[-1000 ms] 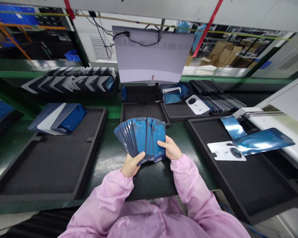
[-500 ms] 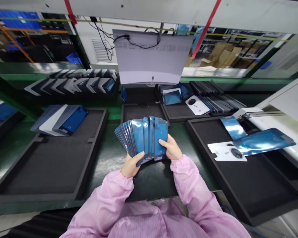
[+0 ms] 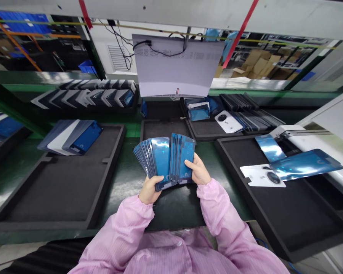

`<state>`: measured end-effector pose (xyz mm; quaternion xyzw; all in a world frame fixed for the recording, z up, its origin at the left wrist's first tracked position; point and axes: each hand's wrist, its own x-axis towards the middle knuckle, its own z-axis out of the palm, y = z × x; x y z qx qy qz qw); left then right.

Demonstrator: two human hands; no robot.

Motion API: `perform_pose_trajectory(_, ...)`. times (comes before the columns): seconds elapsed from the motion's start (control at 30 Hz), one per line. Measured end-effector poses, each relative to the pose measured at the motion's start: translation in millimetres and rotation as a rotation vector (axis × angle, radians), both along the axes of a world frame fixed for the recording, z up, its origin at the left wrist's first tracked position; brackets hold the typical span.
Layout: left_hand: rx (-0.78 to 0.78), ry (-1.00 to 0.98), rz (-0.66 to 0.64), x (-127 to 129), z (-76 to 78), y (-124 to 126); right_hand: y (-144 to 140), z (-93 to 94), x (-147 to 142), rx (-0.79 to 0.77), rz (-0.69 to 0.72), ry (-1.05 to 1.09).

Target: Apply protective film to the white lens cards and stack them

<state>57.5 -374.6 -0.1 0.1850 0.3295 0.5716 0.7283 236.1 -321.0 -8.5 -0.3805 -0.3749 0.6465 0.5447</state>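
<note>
Over the dark green bench, a fanned stack of blue film-covered phone back panels (image 3: 161, 152) is spread between my hands. My left hand (image 3: 151, 189) is closed on the larger, left part of the fan, thumb across the lower front panel and fingers hidden behind. At the right, my right hand (image 3: 199, 169) pinches a smaller bunch of the same panels (image 3: 186, 156), its thumb on the front one. The two bunches lean against each other, their lower ends overlapping near the middle.
At left, a black foam tray (image 3: 118, 152) holds a leaning row of panels (image 3: 71, 137). Another black tray (image 3: 300, 224) at right carries a white panel with a round camera opening (image 3: 258, 176) and blue-filmed panels. A monitor (image 3: 178, 68) stands behind smaller trays at the back.
Panels from the middle of the fan have shifted right into my right hand's bunch, so the stack shows as two groups. The view has moved slightly.
</note>
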Motion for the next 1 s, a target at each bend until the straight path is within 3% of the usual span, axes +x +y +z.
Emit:
perform_pose_trajectory(0.17, 0.011, 0.061, -0.031, 2.4, -0.6, 0.7, -4.3, -0.8, -6.6, 0.033, 0.084, -0.014)
perform_pose_trajectory(0.3, 0.088, 0.082, -0.032, 5.2, -1.7, -1.2, -2.6, -3.8, -7.0, 0.04, 0.024, -0.036)
perform_pose_trajectory(0.47, 0.035, 0.019, -0.012, -0.3, 1.5, -0.6, 1.0, -2.9, -1.2, 0.038, -0.052, -0.006)
perform_pose_trajectory(0.67, 0.075, 0.08, -0.06, 2.4, 0.2, -1.0, -2.8, -3.2, -6.1, 0.078, 0.093, -0.024)
perform_pose_trajectory(0.87, 0.017, 0.04, -0.082, 0.0, 0.0, -1.1, 2.3, -2.7, 2.2, 0.047, -0.067, 0.008)
perform_pose_trajectory(1.0, 0.05, 0.103, -0.032, 0.8, 1.6, 0.4, -2.1, 0.0, -3.9, 0.085, 0.024, 0.018)
